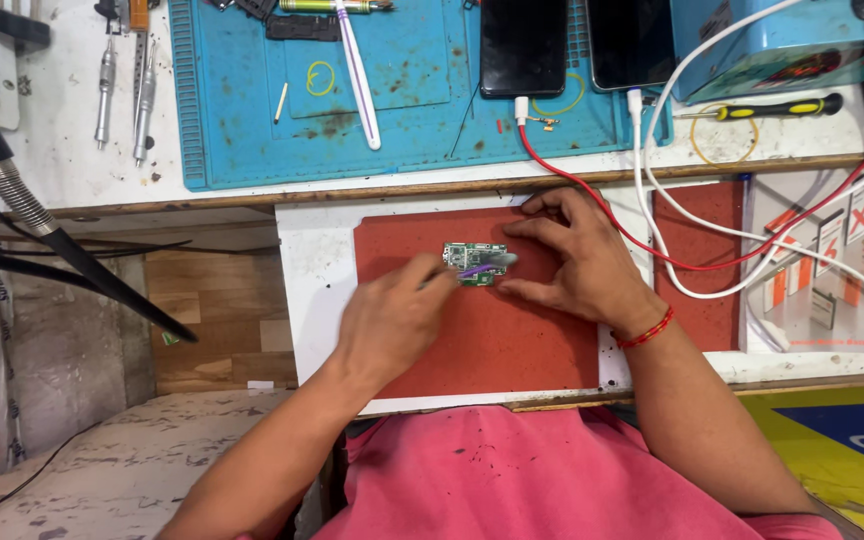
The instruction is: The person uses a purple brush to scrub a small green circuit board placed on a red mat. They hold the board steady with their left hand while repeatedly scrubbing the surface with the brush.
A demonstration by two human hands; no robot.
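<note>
Near the far edge of the red mat [512,350], the green circuit board [475,263] lies long axis left-right, between my hands. My right hand [577,262] pins its right end w/ fingers spread; my left hand [392,320], closed on a purple-handled brush [482,267], reaches in from the near-left. At the desk's right edge, white sheet [832,270] w/ red-crossed squares.
</note>
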